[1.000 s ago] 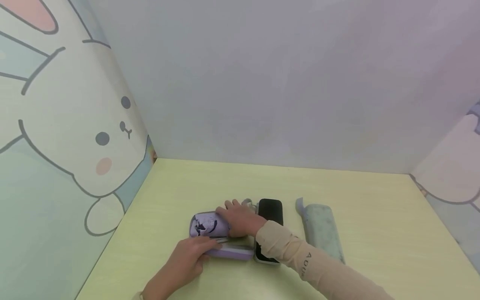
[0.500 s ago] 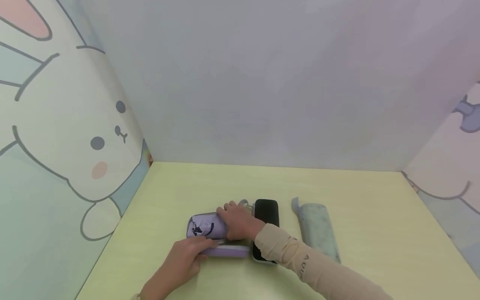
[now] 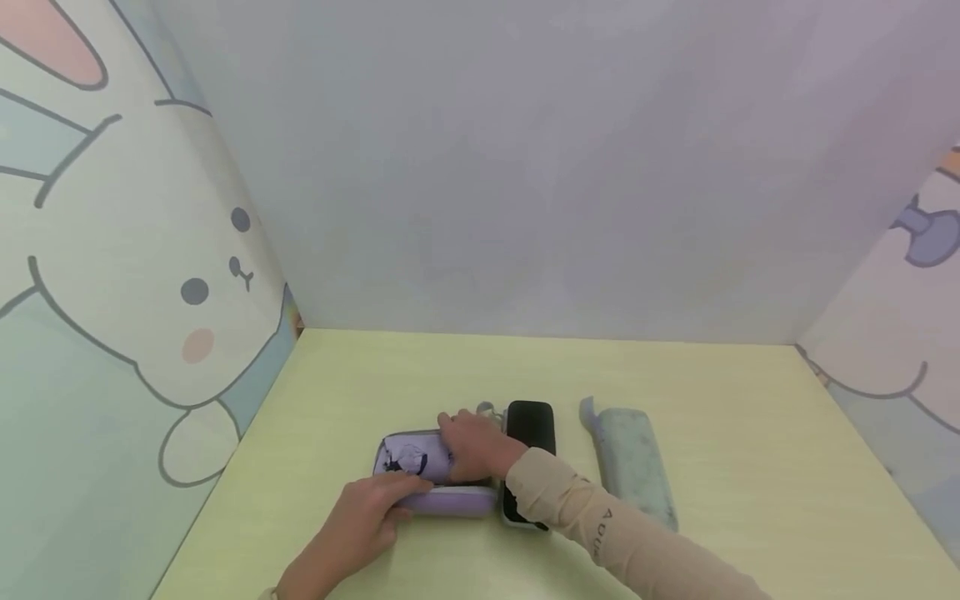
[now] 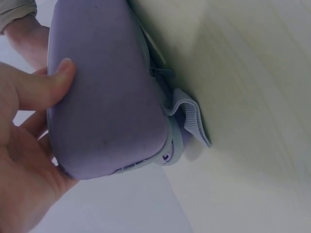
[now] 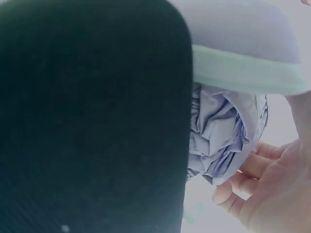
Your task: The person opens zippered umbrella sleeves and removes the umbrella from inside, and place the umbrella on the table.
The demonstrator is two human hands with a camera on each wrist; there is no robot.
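My left hand (image 3: pixel 363 517) holds the near side of a purple zip case (image 3: pixel 453 502); the left wrist view shows the thumb on its smooth outer shell. A fabric loop hangs from the zip edge. Behind that wall lies a folded purple fabric bundle (image 3: pixel 408 457), printed with a dark mark, which looks like a compact umbrella. Over the bundle's right end, my right hand (image 3: pixel 478 448) grips with bent fingers. Its crumpled folds (image 5: pixel 218 126) show beneath the case's pale green edge in the right wrist view. What the left fingers touch inside the case is hidden.
A black, round-cornered flat thing (image 3: pixel 531 425) with a pale rim lies beside the case, partly under my right forearm. Further right is a pale green pouch-like bundle (image 3: pixel 637 458) with a strap (image 3: pixel 588 412). Walls stand behind and beside the yellow table (image 3: pixel 720 400).
The head view has shifted slightly. The case's near wall now sits closer against the folded bundle, and the gap between them has narrowed. Both hands keep nearly the same places.
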